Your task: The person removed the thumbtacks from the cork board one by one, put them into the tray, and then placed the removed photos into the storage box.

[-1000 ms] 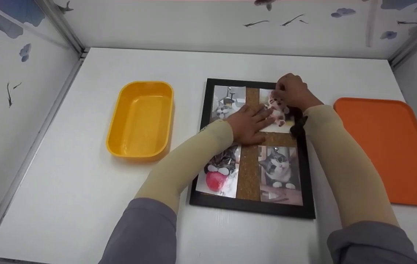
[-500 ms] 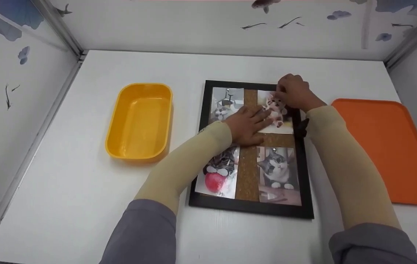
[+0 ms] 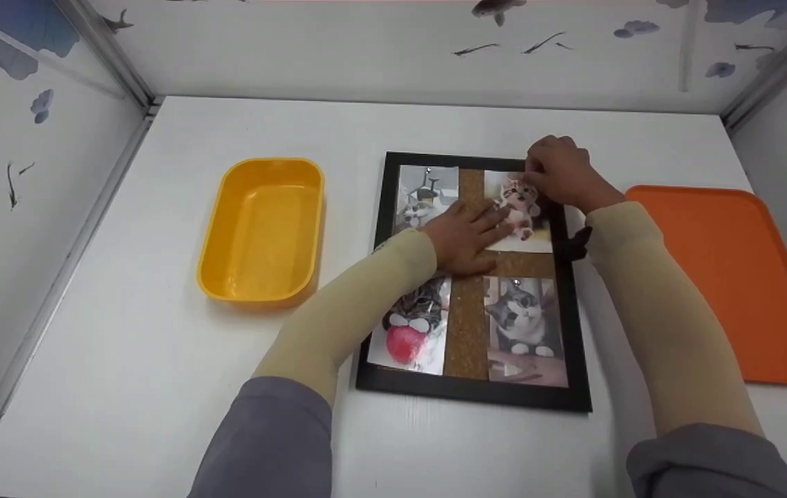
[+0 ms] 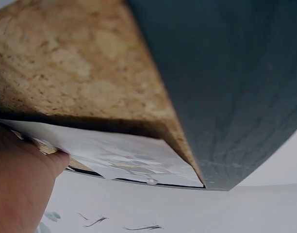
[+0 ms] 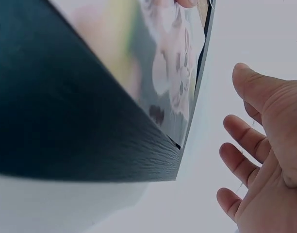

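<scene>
A corkboard with a black frame [image 3: 469, 398] lies on the table and carries several cat photos. My left hand [image 3: 466, 238] rests flat across its middle with fingers spread, the fingertips on the lower left part of the upper right kitten photo [image 3: 521, 218]. At that photo's top edge in the head view is my right hand [image 3: 566, 173]. The right wrist view shows this hand [image 5: 270, 160] raised off the board, fingers loosely bent, nothing between them. A clear pushpin [image 4: 151, 181] holds the upper left photo [image 4: 129, 155]. Another pin [image 3: 516, 282] tops the lower right photo [image 3: 525, 332].
Left of the board stands a yellow plastic bin [image 3: 262, 235]. An orange tray [image 3: 725, 283] lies to the right, partly behind the right forearm. White panels with painted fish and flowers [image 3: 366, 48] close off the back and sides of the table.
My right hand has shifted slightly right and away from the upper right photo's top edge. My left hand stays in place on the board. The head view has tilted slightly.
</scene>
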Demonstrator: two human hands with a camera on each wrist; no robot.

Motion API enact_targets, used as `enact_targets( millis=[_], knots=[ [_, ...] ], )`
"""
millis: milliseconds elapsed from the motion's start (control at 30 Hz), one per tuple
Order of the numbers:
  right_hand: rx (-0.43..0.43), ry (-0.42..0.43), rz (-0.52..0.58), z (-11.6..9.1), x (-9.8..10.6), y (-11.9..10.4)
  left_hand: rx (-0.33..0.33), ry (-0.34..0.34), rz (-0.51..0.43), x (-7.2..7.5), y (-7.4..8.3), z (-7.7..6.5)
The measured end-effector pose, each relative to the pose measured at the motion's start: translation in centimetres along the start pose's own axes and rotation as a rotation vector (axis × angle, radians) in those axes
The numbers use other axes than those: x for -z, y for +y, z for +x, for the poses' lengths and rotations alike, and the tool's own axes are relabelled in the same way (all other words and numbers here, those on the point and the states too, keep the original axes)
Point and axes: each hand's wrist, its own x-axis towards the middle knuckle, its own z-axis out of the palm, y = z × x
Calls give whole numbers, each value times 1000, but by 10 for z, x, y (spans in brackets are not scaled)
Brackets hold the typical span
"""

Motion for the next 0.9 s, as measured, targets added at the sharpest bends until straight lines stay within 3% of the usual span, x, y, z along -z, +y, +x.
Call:
enact_targets(
  millis=[400, 667, 900],
  knots=[
    [19, 42, -10, -20, 5, 4, 1, 17, -5, -4, -1, 3],
    [25, 62, -17, -36, 3, 10, -8, 18, -5, 4, 1, -5],
    [11, 85, -23, -52, 8, 14, -1, 14, 0, 3, 2, -3]
  ],
)
